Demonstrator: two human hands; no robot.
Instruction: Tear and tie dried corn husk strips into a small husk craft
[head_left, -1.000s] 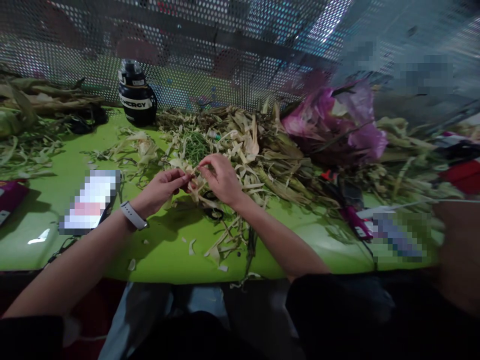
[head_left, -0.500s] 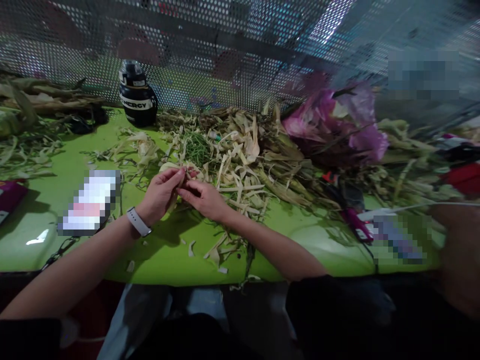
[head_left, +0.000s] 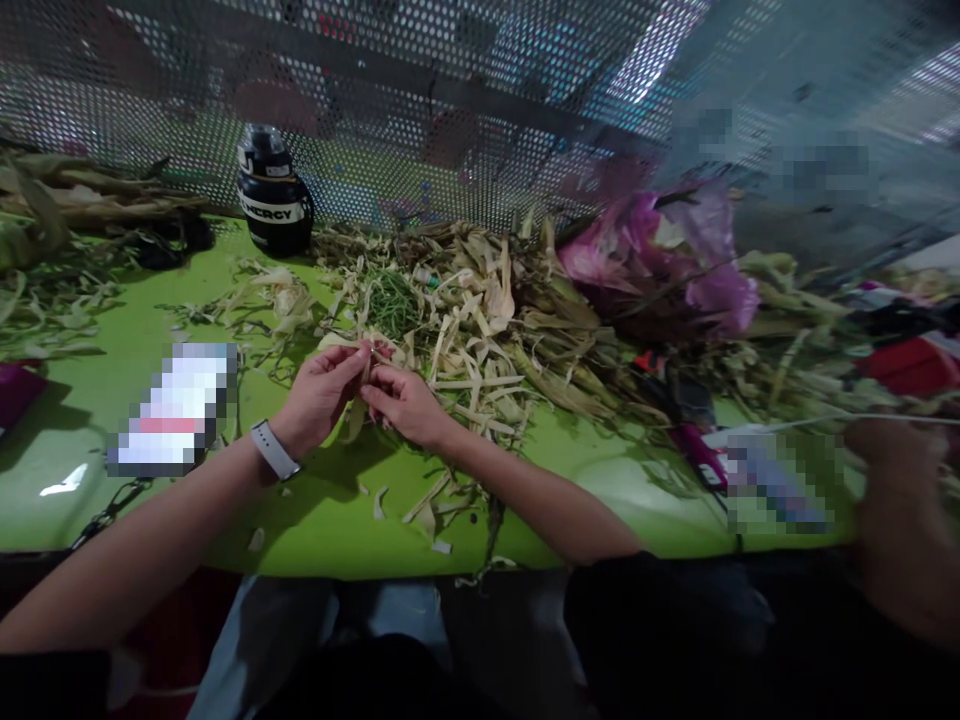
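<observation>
Pale-yellow corn husk (head_left: pixel 352 420) sits between my hands above the green table (head_left: pixel 315 520), pinched in the fingertips of my left hand (head_left: pixel 319 395) and right hand (head_left: pixel 409 405), the right now lower than a second ago, so both work close together.

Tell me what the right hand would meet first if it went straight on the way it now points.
Most likely the left hand: the right hand points toward its fingertips from close by, though whether the two touch is unclear.
</observation>
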